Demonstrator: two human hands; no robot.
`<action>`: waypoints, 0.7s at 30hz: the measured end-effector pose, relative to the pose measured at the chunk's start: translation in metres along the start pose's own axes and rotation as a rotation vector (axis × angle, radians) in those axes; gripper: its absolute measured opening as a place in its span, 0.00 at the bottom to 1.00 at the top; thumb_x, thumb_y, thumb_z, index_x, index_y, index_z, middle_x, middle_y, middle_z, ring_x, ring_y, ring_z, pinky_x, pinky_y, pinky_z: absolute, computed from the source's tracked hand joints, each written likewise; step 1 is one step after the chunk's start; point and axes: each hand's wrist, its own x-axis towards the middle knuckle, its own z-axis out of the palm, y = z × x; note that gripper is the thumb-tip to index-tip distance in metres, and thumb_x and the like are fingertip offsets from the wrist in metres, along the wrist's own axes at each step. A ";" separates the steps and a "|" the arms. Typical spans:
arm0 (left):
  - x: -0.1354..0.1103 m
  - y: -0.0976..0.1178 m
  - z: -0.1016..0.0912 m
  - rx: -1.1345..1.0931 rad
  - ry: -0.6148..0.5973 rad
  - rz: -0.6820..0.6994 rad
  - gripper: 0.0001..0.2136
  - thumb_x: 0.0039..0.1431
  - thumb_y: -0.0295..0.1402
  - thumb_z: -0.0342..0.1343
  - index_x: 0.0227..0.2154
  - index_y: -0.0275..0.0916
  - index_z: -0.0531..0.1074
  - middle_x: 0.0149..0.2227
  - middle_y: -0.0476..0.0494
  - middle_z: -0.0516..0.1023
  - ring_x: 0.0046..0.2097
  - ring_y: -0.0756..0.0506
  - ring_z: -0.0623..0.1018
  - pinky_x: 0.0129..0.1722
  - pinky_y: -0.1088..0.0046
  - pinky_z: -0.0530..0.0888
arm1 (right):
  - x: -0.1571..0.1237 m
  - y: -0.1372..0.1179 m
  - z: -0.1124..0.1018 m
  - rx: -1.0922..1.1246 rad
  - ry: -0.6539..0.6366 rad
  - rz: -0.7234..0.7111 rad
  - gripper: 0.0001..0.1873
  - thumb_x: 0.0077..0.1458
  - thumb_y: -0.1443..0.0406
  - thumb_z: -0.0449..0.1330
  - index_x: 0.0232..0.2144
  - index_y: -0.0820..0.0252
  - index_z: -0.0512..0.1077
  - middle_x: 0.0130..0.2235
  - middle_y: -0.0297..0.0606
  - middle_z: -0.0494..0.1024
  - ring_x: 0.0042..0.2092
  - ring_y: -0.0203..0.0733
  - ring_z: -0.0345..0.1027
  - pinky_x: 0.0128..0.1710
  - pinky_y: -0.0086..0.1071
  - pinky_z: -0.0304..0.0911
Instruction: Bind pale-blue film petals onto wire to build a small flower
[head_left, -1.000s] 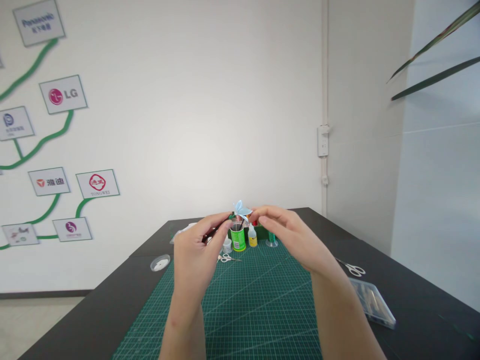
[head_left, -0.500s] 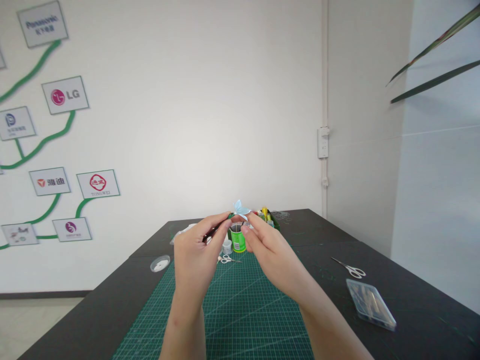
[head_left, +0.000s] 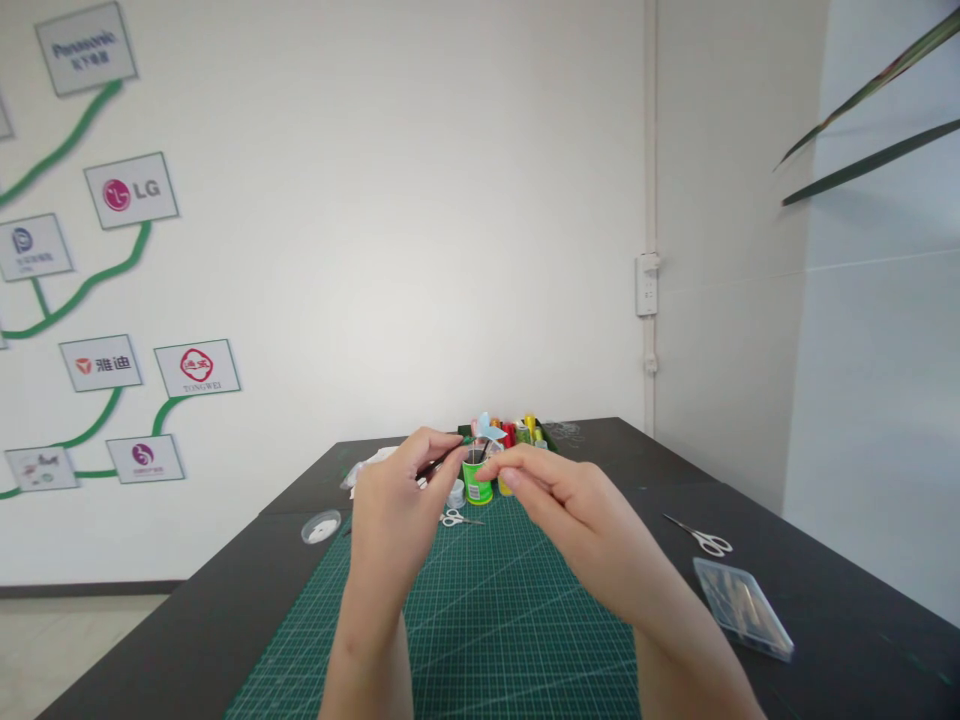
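Note:
My left hand [head_left: 401,500] is closed, thumb and index finger pinching a thin dark stem with a green tip. Pale blue petals of a flower [head_left: 491,431] rise at the far end of that stem, above a green can [head_left: 478,490]. Just below and right of the petals, apart from them, is my right hand [head_left: 570,500]. Its index finger points left and the thumb lies against it; anything pinched there is too small to make out. Both hands are raised over the green cutting mat [head_left: 517,620].
White-handled scissors [head_left: 452,518] lie on the mat beyond my hands, near a small jar [head_left: 456,494]. At left is a round dish [head_left: 321,527]. More scissors [head_left: 709,542] and a clear plastic case [head_left: 742,608] lie right. Thread spools [head_left: 523,433] stand at the back.
My right hand has come away from the blue petals and moved down and right. The flower has shifted slightly right and down, still in my left hand.

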 end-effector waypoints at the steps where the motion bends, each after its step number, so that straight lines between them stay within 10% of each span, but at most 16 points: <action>1: 0.000 0.000 -0.001 0.023 -0.022 0.011 0.08 0.59 0.38 0.54 0.36 0.44 0.76 0.34 0.51 0.81 0.33 0.49 0.79 0.29 0.78 0.72 | 0.000 0.000 -0.001 0.021 0.006 -0.001 0.17 0.63 0.59 0.49 0.43 0.53 0.76 0.33 0.36 0.77 0.31 0.37 0.67 0.30 0.30 0.59; 11: -0.006 0.008 -0.001 0.114 -0.455 0.178 0.05 0.57 0.32 0.54 0.31 0.44 0.76 0.27 0.54 0.79 0.26 0.52 0.74 0.26 0.78 0.66 | 0.006 0.017 -0.018 0.124 0.175 0.002 0.12 0.56 0.57 0.59 0.32 0.53 0.81 0.27 0.37 0.79 0.31 0.43 0.71 0.31 0.35 0.66; 21: -0.010 0.011 -0.007 0.079 -0.518 0.175 0.05 0.58 0.33 0.56 0.32 0.45 0.77 0.27 0.53 0.79 0.26 0.52 0.73 0.27 0.79 0.65 | 0.021 0.036 -0.019 0.223 0.219 0.032 0.09 0.54 0.59 0.61 0.32 0.52 0.81 0.36 0.37 0.82 0.39 0.45 0.75 0.40 0.37 0.69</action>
